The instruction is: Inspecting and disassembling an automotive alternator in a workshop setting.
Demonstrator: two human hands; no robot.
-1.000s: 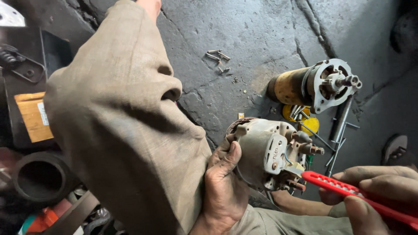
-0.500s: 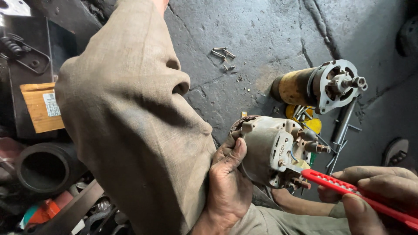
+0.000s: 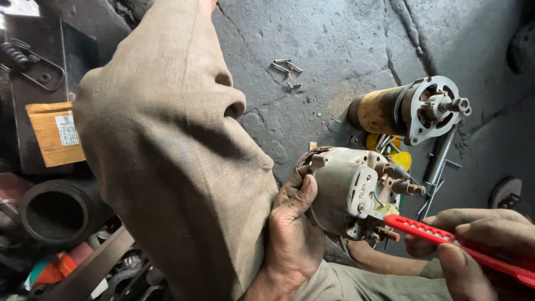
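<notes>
My left hand (image 3: 292, 231) grips a grey metal motor end housing (image 3: 351, 189) with terminals and studs on its right face, held just right of my bent knee in tan trousers (image 3: 173, 145). My right hand (image 3: 479, 245) holds a red plastic-handled tool (image 3: 446, 239) whose tip rests against the lower studs of the housing.
A yellow-bodied motor (image 3: 409, 108) lies on the stained concrete floor, with a yellow disc (image 3: 393, 153) and metal rods (image 3: 437, 167) beside it. Several loose screws (image 3: 287, 69) lie farther back. At left are an orange box (image 3: 56, 134) and a black pipe (image 3: 56, 212).
The view has shifted slightly, so everything sits a little further right and lower in frame. Both hands keep their hold; the red tool tip stays at the housing.
</notes>
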